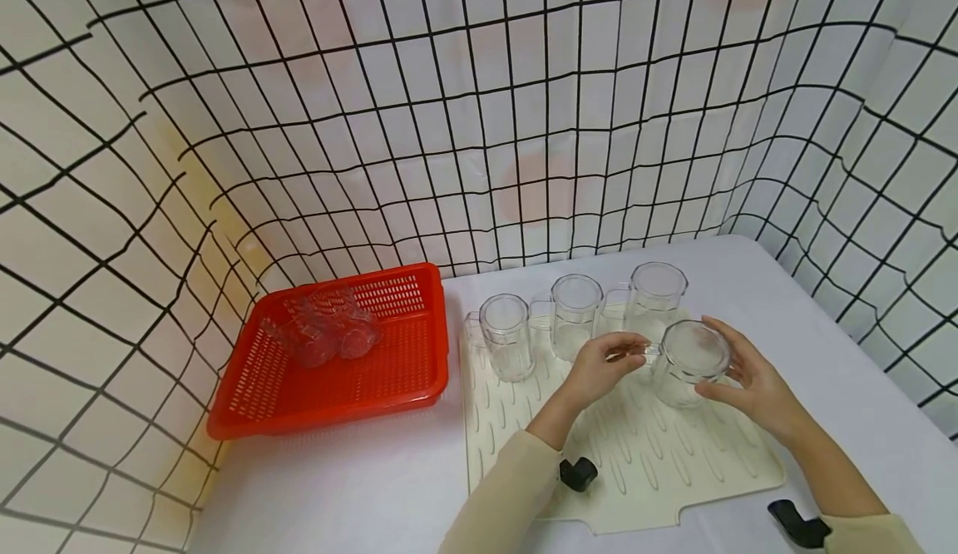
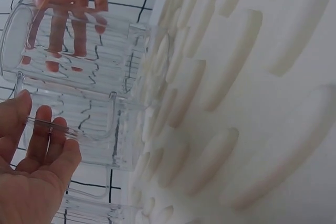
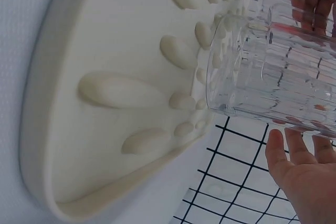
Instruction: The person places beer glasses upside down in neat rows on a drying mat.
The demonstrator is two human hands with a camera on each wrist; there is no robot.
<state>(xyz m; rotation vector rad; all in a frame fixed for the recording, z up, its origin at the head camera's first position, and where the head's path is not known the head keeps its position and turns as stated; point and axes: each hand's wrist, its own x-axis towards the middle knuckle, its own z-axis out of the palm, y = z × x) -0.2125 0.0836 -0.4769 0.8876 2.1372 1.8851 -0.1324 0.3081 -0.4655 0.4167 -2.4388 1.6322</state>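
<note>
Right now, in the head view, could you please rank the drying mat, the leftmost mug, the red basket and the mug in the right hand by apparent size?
1. Drying mat, partly covered
2. Red basket
3. Unsure: mug in the right hand and leftmost mug look much alike.
</note>
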